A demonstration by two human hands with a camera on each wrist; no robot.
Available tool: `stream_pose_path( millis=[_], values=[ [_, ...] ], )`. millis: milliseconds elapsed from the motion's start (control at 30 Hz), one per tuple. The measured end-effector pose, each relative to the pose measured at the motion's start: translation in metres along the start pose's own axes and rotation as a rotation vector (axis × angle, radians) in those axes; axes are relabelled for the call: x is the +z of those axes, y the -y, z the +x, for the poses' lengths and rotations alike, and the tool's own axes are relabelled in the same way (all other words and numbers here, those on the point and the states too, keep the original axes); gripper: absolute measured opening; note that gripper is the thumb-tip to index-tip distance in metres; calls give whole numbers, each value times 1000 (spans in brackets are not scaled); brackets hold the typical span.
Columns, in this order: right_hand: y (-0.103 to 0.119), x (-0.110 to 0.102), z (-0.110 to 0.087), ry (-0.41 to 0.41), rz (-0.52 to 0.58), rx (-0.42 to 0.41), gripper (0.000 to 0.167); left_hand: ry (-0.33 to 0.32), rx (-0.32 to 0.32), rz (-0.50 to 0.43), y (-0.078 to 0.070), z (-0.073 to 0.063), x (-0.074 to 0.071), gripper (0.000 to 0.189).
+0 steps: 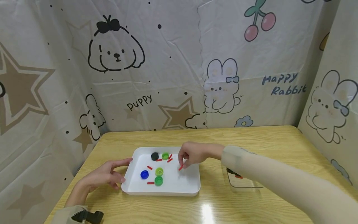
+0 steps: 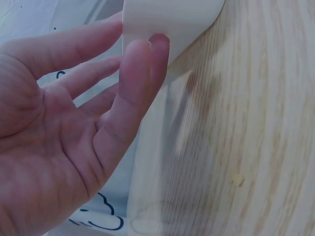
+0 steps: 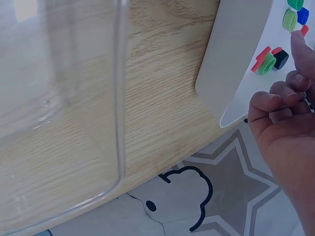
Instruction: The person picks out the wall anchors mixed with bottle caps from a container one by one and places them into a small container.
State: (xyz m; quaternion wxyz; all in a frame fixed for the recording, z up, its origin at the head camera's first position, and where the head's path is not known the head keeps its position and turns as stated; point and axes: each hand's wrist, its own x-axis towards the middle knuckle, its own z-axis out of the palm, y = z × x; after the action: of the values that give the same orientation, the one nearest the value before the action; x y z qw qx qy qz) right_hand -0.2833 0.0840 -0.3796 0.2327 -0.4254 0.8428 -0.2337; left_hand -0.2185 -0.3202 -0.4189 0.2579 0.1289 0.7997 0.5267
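A white tray (image 1: 188,186) lies on the table with small round caps in it: a blue cap (image 1: 144,174), a black cap (image 1: 154,156) and several green ones, such as the green cap (image 1: 158,180). Short red sticks, one of them a red stick (image 1: 150,183), are scattered among them. My right hand (image 1: 192,153) is over the tray's right part, pinching a red stick (image 1: 180,168) between thumb and finger, low over the tray floor. At the tray's left side, my left hand (image 1: 101,175) touches the wall with extended fingertips; the left wrist view shows those fingers (image 2: 133,73) against it.
A clear plastic box (image 1: 246,187) stands to the right of the tray, partly hidden under my right forearm. Inside it are a red stick (image 1: 239,177) and something black. The wooden table (image 1: 134,208) ends at a printed cloth (image 1: 173,77) behind.
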Motion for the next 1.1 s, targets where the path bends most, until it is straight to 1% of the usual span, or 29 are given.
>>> stream_pose_path(
  millis=[233,400,800,967,1100],
  values=[
    [-5,-2,-7,-20,9,-25,15,-2,-4,-9,1,1,0,87],
    [-8,-3,-15,-29,14,-40,16,2,0,-4,1,1,0,87],
    [-15,-10,-36,-34,35,-71,11,-11,-9,13,0,1,1,86],
    [-19,-11,-45,-53,39,-75,14,-7,-2,9,0,0,1,87],
    [-23,-12,-53,-73,44,-83,13,-4,2,5,1,0,1,87]
  ],
)
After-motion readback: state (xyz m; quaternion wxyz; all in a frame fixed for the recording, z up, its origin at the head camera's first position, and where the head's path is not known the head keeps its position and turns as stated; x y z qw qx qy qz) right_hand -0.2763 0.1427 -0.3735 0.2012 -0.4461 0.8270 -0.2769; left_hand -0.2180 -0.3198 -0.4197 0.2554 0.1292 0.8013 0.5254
